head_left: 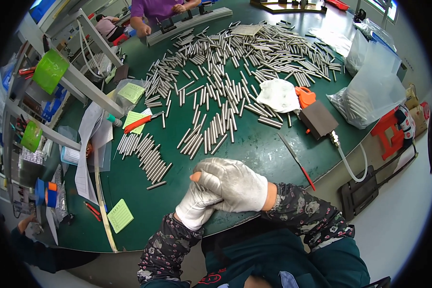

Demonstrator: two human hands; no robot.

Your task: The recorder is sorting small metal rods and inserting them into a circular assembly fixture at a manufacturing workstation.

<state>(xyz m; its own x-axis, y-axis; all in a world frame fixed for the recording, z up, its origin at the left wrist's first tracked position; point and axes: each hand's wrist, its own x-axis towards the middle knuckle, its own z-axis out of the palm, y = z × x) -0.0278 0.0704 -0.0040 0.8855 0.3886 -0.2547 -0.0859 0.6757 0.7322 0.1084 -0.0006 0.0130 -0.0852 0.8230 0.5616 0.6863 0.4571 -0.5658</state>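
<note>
One clear bag (380,77) holds pale rods (356,107); right hand (235,185), fingers pressed together, covers left hand (195,206), fingers hidden.

On the desk (264,163), a spread of rods (273,47) lies before the hands (237,185), reaching to the far side. A second rod group (152,161) sits left, a knife (143,122) on a note (132,116) behind it. Rightward come a cloth (277,96), a box (318,119), then a bag (367,91); a tool (294,160) lies right of the hands.
</note>
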